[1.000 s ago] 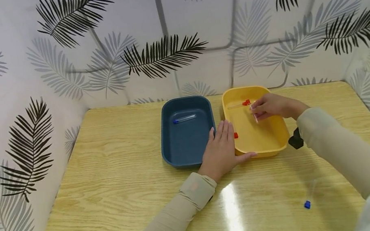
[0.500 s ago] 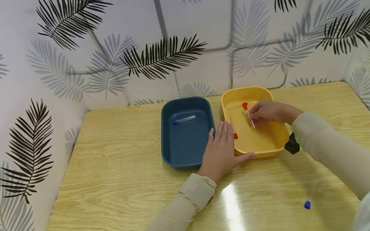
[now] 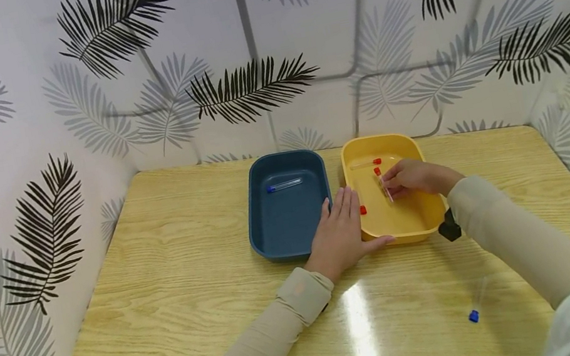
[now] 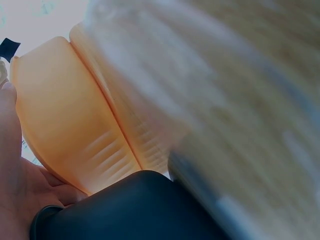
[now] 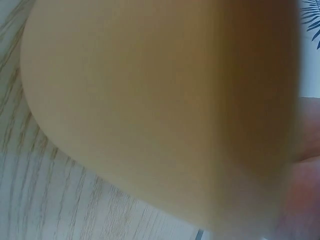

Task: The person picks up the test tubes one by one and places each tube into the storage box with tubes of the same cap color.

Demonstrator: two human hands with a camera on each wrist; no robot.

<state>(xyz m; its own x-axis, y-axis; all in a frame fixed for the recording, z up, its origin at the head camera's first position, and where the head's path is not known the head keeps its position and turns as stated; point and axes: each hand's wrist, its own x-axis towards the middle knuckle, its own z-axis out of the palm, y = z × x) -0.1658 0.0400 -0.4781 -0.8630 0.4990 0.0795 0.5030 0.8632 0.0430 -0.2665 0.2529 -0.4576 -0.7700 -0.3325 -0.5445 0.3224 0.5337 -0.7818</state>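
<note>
Tube (image 3: 382,182) with a red cap sits right of centre in the head frame, pinched between the thumb and fingers of the right hand (image 3: 413,176) inside the yellow tray (image 3: 407,238), cap end tilted up and left; can't tell if its bottom touches the tray floor. Left hand (image 3: 338,235) isn't gripping anything, just lying flat with straight fingers across the side-by-side rims of that and the blue tray (image 3: 287,225), thumb along the near yellow edge. Second tube (image 3: 367,163), also red-capped, lies toward the yellow tray's far end, and a red cap (image 3: 363,210) pokes out by the left fingers. Blue-capped tube (image 3: 284,185) lies in the blue one. Loose tube (image 3: 475,314), blue cap too, is on the table (image 3: 161,257), lower right of frame, clear body barely visible.
</note>
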